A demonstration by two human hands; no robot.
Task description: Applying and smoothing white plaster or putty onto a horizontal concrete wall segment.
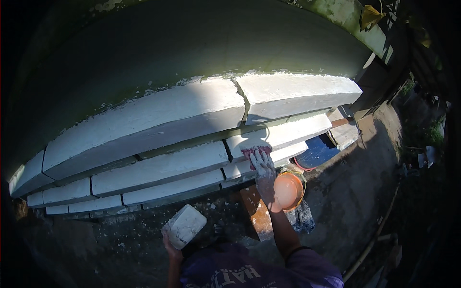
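My right hand [263, 169], coated in white, is closed on a reddish-pink sponge or wadded cloth [250, 151]; its exact kind is unclear. It presses this onto the white-coated face of a middle-row block [297, 130], and the hand's shadow falls just above. Low in the view, my left hand [172, 245] grips the side of a white rectangular tub [188, 225], smeared with white and tilted; part of that hand is hidden behind it. Long white-coated blocks [139, 115] run in stepped rows across the wall, with dark gaps between them.
To the right of my right forearm stands an orange bucket [301, 204] holding pale liquid. A paint-spattered brown board [249, 206] lies beside it. Further right is a blue container [314, 152]. A dark green wall [192, 43] rises above the blocks. A pole [372, 242] lies along the ground.
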